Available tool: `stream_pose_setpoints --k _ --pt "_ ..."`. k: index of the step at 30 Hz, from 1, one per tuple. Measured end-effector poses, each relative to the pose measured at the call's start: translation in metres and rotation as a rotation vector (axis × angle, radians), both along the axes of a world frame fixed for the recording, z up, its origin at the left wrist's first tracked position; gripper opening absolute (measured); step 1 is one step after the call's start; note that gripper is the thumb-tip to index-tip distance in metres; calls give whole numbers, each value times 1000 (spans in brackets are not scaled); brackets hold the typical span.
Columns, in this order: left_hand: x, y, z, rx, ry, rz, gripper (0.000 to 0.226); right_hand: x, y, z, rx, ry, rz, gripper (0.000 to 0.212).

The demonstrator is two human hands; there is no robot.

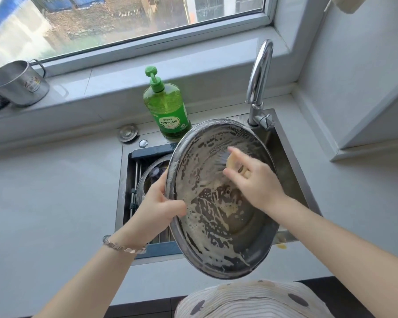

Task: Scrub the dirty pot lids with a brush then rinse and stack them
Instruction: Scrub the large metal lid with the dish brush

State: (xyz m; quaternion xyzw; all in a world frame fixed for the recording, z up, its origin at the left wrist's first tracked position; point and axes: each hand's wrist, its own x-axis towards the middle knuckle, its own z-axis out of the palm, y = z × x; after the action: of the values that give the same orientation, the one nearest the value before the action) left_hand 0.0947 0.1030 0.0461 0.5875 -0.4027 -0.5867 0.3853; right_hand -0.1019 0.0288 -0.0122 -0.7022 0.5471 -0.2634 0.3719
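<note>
A large steel pot lid [216,226] is tilted over the sink, its hollow inner side facing me and streaked with tan foam. My left hand [157,203] grips its left rim, thumb inside. My right hand [254,180] holds a brush [231,160] with a pale handle, the blurred bristles pressed against the lid's upper inner surface. A second lid with a dark knob [155,174] lies in the sink's left part on a rack, partly hidden behind the held lid.
A green dish soap pump bottle [167,106] stands behind the sink [292,161]. The chrome faucet [259,81] arches at the sink's back right. Steel mugs [16,84] sit on the window sill at left. Grey countertop [51,191] lies on both sides.
</note>
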Motion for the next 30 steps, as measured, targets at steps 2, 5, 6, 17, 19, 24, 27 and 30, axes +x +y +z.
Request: stream_pose_setpoints --k 2,5,6,17,19,24,27,30 --pt "1 3 0 4 24 21 70 -21 -21 -8 76 42 -265 52" --pt "-3 3 -2 12 37 29 70 -17 -8 -14 57 163 -168 53" --pt "-4 2 -2 11 34 29 70 -10 5 -14 30 178 -56 54" --pt "-1 -4 -11 61 48 59 75 -16 25 -27 283 75 -18 50" --pt "3 -2 -12 88 55 88 70 -30 12 -34 300 147 -105 46" --pt "10 1 -23 158 88 250 60 -62 -9 -50 345 -13 -561 69" --pt "9 1 -28 144 127 308 56 -65 -11 -64 624 -202 -676 67" --pt "11 0 -34 138 188 332 69 -60 -14 -74 887 -535 -601 47"
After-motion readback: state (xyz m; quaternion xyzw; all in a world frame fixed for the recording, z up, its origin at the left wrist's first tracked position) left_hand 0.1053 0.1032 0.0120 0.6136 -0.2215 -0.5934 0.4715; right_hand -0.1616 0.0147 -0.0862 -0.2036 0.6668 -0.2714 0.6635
